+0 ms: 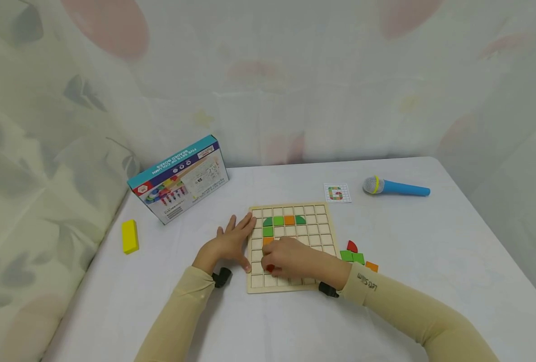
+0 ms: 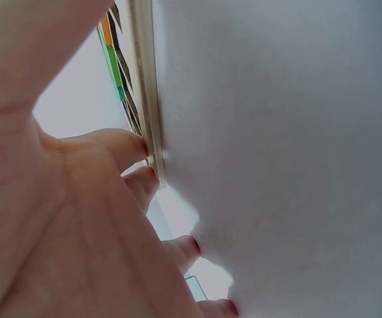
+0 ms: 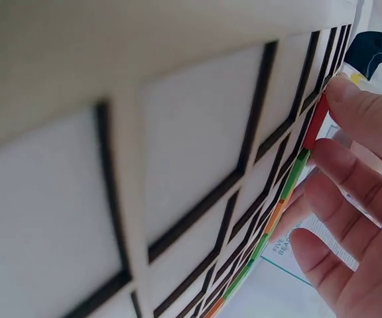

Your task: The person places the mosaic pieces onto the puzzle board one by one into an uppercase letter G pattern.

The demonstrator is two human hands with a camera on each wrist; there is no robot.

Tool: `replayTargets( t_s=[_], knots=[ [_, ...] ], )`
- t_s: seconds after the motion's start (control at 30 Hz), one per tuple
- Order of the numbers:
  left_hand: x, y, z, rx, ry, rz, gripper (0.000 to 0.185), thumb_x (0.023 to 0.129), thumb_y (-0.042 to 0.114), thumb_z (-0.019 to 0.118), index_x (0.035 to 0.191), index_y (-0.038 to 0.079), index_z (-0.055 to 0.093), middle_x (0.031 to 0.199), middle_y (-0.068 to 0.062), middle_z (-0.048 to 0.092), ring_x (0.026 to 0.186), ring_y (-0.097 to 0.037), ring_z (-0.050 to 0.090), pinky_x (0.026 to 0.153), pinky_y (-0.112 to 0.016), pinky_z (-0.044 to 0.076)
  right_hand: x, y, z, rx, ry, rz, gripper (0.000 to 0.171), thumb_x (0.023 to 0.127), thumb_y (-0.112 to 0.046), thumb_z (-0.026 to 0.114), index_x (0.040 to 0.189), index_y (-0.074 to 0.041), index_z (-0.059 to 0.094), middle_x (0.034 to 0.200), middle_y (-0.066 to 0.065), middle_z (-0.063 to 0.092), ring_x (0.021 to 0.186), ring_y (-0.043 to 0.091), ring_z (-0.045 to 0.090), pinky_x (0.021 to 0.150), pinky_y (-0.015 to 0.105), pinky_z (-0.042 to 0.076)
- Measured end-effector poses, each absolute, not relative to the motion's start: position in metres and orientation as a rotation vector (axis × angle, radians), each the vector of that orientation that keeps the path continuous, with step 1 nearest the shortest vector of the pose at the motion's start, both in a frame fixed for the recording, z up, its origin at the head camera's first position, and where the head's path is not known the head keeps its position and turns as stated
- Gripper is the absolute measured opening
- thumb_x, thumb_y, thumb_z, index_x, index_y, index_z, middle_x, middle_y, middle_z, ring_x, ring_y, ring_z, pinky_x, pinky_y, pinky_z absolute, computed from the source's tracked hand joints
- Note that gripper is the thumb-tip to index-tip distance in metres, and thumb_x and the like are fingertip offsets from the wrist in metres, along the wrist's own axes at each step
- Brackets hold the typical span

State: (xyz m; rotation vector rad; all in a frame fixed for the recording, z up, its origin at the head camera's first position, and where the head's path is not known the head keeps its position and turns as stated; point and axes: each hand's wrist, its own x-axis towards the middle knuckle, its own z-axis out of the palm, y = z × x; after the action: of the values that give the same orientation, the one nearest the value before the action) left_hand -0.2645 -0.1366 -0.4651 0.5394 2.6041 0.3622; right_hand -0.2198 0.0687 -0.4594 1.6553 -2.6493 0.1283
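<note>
A white tabletop [image 1: 430,241] carries a wooden grid board [image 1: 326,236] near its middle. A boxed bead set [image 1: 179,178] stands far left of the board, a blue toy microphone [image 1: 396,187] lies far right, and a small pattern card [image 1: 337,193] sits just beyond the board's far right corner. A yellow block [image 1: 129,236] lies well to the left. The left hand [image 1: 229,244] lies flat with fingers spread, its fingertips [image 2: 134,147] touching the board's left edge. The right hand [image 1: 290,259] rests over the board's near left squares, pinching a red piece [image 3: 316,122] against the grid. Green and orange pieces [image 1: 283,220] fill squares in the far rows. Loose pieces [image 1: 355,255] lie just right of the board
</note>
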Motion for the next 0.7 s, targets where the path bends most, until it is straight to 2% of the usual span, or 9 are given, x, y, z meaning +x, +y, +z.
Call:
replayTargets(
  t_s=[0.2,0.4,0.7],
  knots=[
    [-0.264,-0.134,-0.464,0.55,2.606,0.36,0.132,0.047,0.044,0.087,0.15,0.021,0.006,0.155,0.003,-0.009,0.138,-0.038,-0.013,0.101,-0.069,0.001,-0.219,0.072,-0.457,1.621,-2.665,0.12,0.006,0.081,-0.026,0.071,0.082,-0.024,0.066,0.08,-0.011,0.051,0.07,0.005,0.045,0.061,0.02,0.039],
    [-0.264,-0.132,-0.464,0.548,2.602,0.37,0.132,0.049,0.042,0.087,0.15,0.021,0.006,0.155,0.003,-0.009,0.138,-0.038,-0.013,0.101,-0.069,0.0,-0.221,0.086,-0.455,1.564,-2.669,0.197,0.01,0.081,-0.025,0.071,0.091,-0.023,0.068,0.085,-0.01,0.055,0.073,0.006,0.05,0.065,0.022,0.043],
    [-0.263,-0.134,-0.465,0.518,2.623,0.373,0.134,0.046,0.042,0.088,0.15,0.021,0.006,0.155,0.003,-0.009,0.138,-0.038,-0.012,0.101,-0.068,0.0,-0.224,0.155,-0.447,1.28,-2.643,0.466,0.019,0.076,-0.02,0.075,0.094,-0.015,0.069,0.093,-0.006,0.059,0.081,0.01,0.057,0.072,0.028,0.049]
  ],
)
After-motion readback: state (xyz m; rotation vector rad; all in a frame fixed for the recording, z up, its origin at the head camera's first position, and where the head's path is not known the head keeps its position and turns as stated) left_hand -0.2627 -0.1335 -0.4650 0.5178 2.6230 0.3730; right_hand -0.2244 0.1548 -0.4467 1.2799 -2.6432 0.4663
